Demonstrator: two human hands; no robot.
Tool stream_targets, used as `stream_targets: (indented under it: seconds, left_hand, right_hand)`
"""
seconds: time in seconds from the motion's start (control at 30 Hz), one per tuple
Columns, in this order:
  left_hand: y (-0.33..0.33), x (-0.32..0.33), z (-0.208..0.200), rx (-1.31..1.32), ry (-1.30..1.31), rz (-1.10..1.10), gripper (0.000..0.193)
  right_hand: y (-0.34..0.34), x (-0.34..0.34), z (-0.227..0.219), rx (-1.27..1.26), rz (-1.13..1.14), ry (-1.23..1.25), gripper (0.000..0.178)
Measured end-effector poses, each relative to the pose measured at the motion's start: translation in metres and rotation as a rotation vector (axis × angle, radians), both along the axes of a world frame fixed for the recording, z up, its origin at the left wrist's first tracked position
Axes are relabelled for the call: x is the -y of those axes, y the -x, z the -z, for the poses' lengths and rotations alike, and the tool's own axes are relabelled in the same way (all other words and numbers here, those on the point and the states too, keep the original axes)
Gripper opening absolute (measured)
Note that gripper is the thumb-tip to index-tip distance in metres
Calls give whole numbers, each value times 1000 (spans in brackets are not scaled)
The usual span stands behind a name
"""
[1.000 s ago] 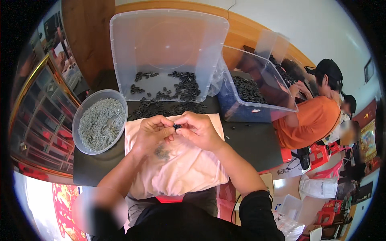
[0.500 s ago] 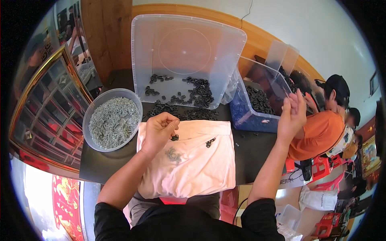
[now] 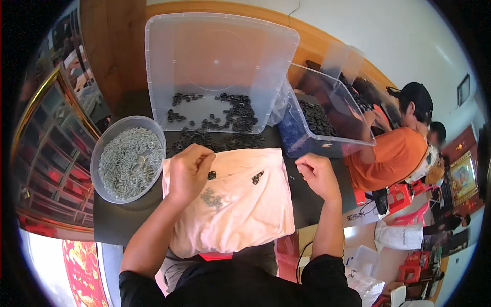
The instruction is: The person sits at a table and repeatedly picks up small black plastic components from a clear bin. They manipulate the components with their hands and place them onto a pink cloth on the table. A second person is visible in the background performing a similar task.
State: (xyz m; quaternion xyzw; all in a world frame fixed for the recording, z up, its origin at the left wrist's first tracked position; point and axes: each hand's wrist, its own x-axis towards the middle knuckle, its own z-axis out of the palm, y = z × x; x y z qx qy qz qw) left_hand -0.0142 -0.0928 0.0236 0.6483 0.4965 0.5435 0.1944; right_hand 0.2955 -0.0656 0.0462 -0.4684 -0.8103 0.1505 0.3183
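Tub [image 3: 134, 122] of screws [image 3: 125, 166], bin [image 3: 217, 53] (black parts [image 3: 240, 110] inside)

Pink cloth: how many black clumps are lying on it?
2: one black clump beside the left hand, another clump further right on the pink cloth. The left hand may hide more.

- Two hands of yours: one left hand [image 3: 190, 171], one right hand [image 3: 318, 176].
- One pink cloth [image 3: 235, 220] before you, with two dark clusters [image 3: 258, 177] on it.
- One round tub [image 3: 95, 166]; its metal pins [image 3: 125, 163], too many for you to count.
- Two large clear bins [image 3: 220, 56] nearest you.
- Loose black parts [image 3: 240, 112]: uncountable.
- One orange-shirted co-worker [image 3: 391, 156].
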Motion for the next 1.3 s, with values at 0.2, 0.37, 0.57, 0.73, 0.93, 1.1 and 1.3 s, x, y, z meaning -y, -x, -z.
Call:
stream_targets:
  seconds: [0.2, 0.37, 0.57, 0.73, 0.93, 1.1, 1.3]
  left_hand:
    - [-7, 1, -4, -71, -35, 4, 4]
    - [-5, -2, -1, -15, -12, 2, 3]
    - [-3, -5, 4, -27, -6, -14, 3]
    - [-4, -9, 15, -33, -51, -4, 4]
    - [-7, -8, 19, -120, -31, 34, 4]
    - [-7, -8, 24, -170, -108, 44, 4]
    - [-7, -5, 22, -230, -147, 62, 4]
  right_hand:
    - [-10, 16, 20, 135, 116, 76, 10]
    - [11, 16, 12, 98, 106, -28, 11]
    - [47, 9, 4, 144, -190, 16, 11]
    - [63, -5, -2, 164, -232, -51, 11]
    - [92, -46, 4, 62, -202, -153, 12]
    - [113, -77, 16, 254, -95, -286, 6]
    - [135, -96, 27, 585, 0, -303, 11]
